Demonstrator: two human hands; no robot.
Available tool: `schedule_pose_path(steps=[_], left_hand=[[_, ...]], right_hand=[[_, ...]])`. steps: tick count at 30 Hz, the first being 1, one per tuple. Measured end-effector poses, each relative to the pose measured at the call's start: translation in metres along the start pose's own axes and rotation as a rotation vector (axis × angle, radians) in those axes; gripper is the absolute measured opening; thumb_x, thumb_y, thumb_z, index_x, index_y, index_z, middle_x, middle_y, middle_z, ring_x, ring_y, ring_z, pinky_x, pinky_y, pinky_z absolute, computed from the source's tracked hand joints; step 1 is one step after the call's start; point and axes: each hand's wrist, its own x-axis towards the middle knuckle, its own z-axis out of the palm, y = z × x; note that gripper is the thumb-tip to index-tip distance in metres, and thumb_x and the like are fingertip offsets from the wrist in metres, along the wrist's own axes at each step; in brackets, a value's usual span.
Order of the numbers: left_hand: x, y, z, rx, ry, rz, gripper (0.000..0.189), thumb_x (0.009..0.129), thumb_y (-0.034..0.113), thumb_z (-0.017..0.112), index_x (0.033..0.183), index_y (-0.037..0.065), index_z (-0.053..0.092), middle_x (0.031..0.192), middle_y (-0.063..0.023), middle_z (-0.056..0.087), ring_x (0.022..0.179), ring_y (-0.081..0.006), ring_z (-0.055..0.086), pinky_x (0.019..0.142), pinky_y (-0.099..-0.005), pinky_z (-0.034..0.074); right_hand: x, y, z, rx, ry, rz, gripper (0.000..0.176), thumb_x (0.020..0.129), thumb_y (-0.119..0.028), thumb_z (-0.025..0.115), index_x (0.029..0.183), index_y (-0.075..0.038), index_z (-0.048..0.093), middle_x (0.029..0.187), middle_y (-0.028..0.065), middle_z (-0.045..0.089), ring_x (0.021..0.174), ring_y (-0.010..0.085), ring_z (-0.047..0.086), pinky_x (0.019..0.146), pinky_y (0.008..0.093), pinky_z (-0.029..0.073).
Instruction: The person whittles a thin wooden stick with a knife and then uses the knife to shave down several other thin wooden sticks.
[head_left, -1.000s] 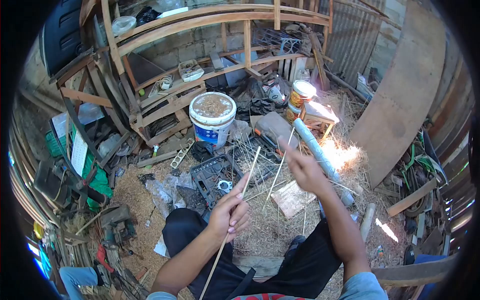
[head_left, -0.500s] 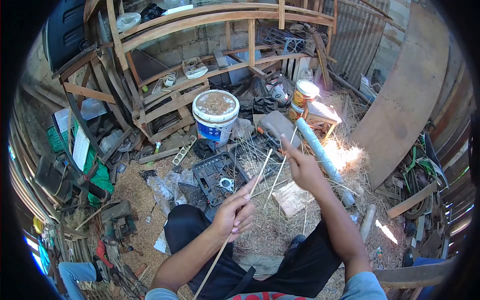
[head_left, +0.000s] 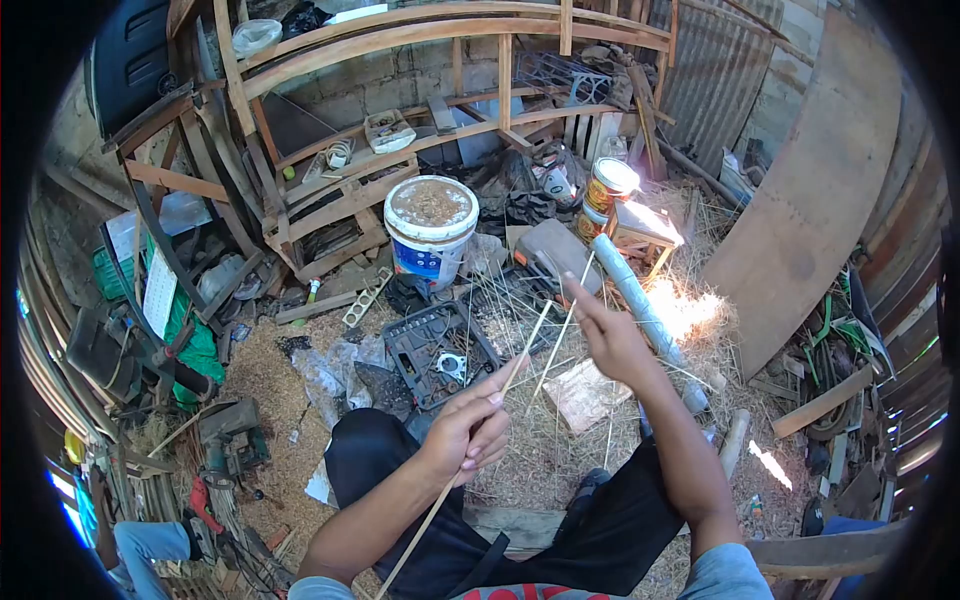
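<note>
My left hand (head_left: 468, 430) is closed around a thin bamboo strip (head_left: 420, 530). The strip runs diagonally, its upper tip rising past my fingers and its lower length passing down over my left leg. My right hand (head_left: 612, 340) is raised to the right of that tip, index finger stretched out and the others partly bent. Another pale thin strip (head_left: 560, 345) overlaps the space just left of my right fingers. Below the hands, a flat wooden block (head_left: 588, 396) lies on the shavings-covered ground between my knees and the tool case (head_left: 440, 350).
Ahead stands a white and blue bucket (head_left: 432, 235) topped with sawdust. A pale blue pipe (head_left: 638, 300) slants beside a small wooden stool (head_left: 645, 225) and paint cans (head_left: 612, 180). A large board (head_left: 810, 200) leans at right. Another person's leg (head_left: 150, 550) shows lower left.
The strip in my left hand has shifted slightly, its upper tip moving a little right. My right hand has moved slightly right and down.
</note>
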Motion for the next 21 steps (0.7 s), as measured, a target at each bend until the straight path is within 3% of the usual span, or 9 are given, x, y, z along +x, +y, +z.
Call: schedule_pose_path(steps=[3, 4, 7, 10, 13, 16, 18, 21], left_hand=[[0.007, -0.003, -0.01, -0.085, 0.068, 0.061, 0.049, 0.101, 0.013, 0.035, 0.15, 0.012, 0.029, 0.048, 0.0037, 0.031, 0.033, -0.0062, 0.029, 0.033, -0.0204, 0.028], [0.009, -0.003, -0.014, -0.07, 0.067, 0.092, 0.048, 0.102, 0.013, 0.036, 0.15, 0.013, 0.03, 0.05, 0.0039, 0.032, 0.034, -0.006, 0.029, 0.034, -0.0207, 0.027], [0.007, 0.001, -0.013, -0.193, 0.074, 0.028, 0.048, 0.102, 0.013, 0.036, 0.15, 0.013, 0.029, 0.049, 0.0046, 0.03, 0.033, -0.006, 0.028, 0.034, -0.0203, 0.027], [0.005, 0.001, -0.012, -0.22, 0.064, 0.009, 0.049, 0.102, 0.013, 0.036, 0.151, 0.014, 0.028, 0.048, 0.0052, 0.029, 0.033, -0.0058, 0.028, 0.034, -0.0203, 0.027], [0.004, 0.001, -0.01, -0.189, 0.042, -0.014, 0.05, 0.102, 0.013, 0.035, 0.151, 0.016, 0.027, 0.048, 0.0052, 0.028, 0.033, -0.006, 0.027, 0.034, -0.0205, 0.026], [0.0, -0.001, -0.003, -0.125, 0.008, -0.044, 0.05, 0.102, 0.013, 0.035, 0.151, 0.017, 0.027, 0.048, 0.005, 0.029, 0.033, -0.0061, 0.028, 0.034, -0.0205, 0.027], [0.004, 0.0, -0.01, -0.164, 0.029, 0.008, 0.05, 0.102, 0.013, 0.035, 0.151, 0.017, 0.027, 0.048, 0.0047, 0.029, 0.033, -0.0063, 0.027, 0.034, -0.0207, 0.027], [0.006, 0.002, -0.015, -0.163, 0.109, 0.065, 0.05, 0.103, 0.012, 0.035, 0.151, 0.017, 0.027, 0.049, 0.0042, 0.03, 0.033, -0.0065, 0.027, 0.035, -0.0208, 0.026]], right_hand=[[0.0, -0.012, -0.008, 0.102, 0.045, -0.032, 0.046, 0.1, -0.016, 0.047, 0.146, -0.02, 0.041, 0.077, 0.0157, 0.063, 0.065, 0.0266, 0.066, 0.063, 0.0308, 0.048], [-0.005, -0.024, -0.008, 0.134, -0.085, 0.027, 0.05, 0.097, -0.012, 0.048, 0.146, -0.019, 0.04, 0.081, 0.0157, 0.066, 0.067, 0.0293, 0.067, 0.065, 0.0332, 0.051], [-0.019, -0.044, 0.014, 0.107, -0.269, -0.27, 0.055, 0.094, -0.009, 0.05, 0.147, -0.019, 0.039, 0.075, 0.0167, 0.063, 0.066, 0.0323, 0.065, 0.063, 0.0388, 0.052], [-0.019, -0.057, 0.019, 0.012, -0.321, -0.303, 0.061, 0.09, -0.005, 0.051, 0.147, -0.022, 0.038, 0.074, 0.0182, 0.063, 0.066, 0.0362, 0.064, 0.062, 0.0441, 0.052], [-0.011, -0.024, 0.024, -0.093, -0.1, -0.153, 0.06, 0.091, -0.003, 0.051, 0.147, -0.019, 0.04, 0.07, 0.015, 0.058, 0.055, 0.0248, 0.058, 0.06, 0.0355, 0.05], [0.005, 0.007, 0.003, 0.013, 0.045, 0.139, 0.06, 0.093, -0.003, 0.05, 0.149, -0.019, 0.038, 0.065, 0.0115, 0.051, 0.054, 0.0152, 0.051, 0.058, 0.0309, 0.046], [0.004, 0.004, 0.004, 0.066, 0.075, -0.043, 0.059, 0.094, -0.003, 0.048, 0.15, -0.019, 0.036, 0.064, 0.01, 0.047, 0.056, 0.0112, 0.046, 0.057, 0.0292, 0.044], [-0.009, -0.03, 0.014, 0.2, -0.133, -0.168, 0.06, 0.092, -0.002, 0.049, 0.149, -0.016, 0.037, 0.062, 0.0143, 0.051, 0.053, 0.0177, 0.051, 0.057, 0.0318, 0.045]])
